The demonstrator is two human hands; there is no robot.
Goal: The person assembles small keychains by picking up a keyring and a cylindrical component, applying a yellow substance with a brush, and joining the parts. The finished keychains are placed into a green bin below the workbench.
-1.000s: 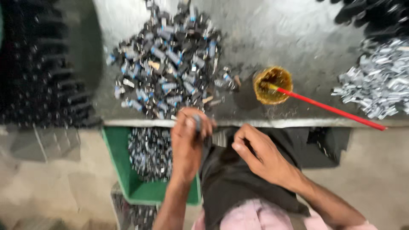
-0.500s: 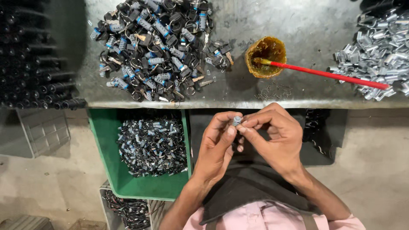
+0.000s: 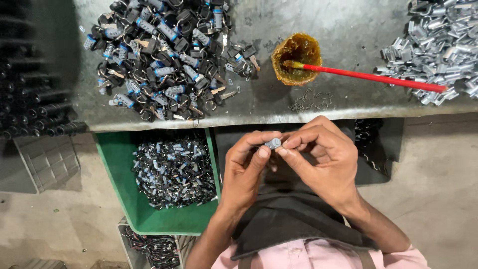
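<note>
Left hand point(image 3: 245, 167) and right hand point(image 3: 326, 162) together below the near edge of the worktop point(image 3: 279, 107), fingertips of both pinching one small grey-blue part point(image 3: 273, 143) between them, above a dark apron point(image 3: 294, 219). Far left on the worktop: heap of black and blue parts point(image 3: 169, 55). Centre: amber pot point(image 3: 297, 59) with a red-handled brush point(image 3: 373, 77) resting in it, handle pointing right. Far right: pile of silver metal pieces point(image 3: 438, 45). Below the worktop, left of the hands: green bin point(image 3: 124, 199) holding small metal parts point(image 3: 174, 169). Lower still: crate point(image 3: 154, 246) of dark items, partly cut off.
</note>
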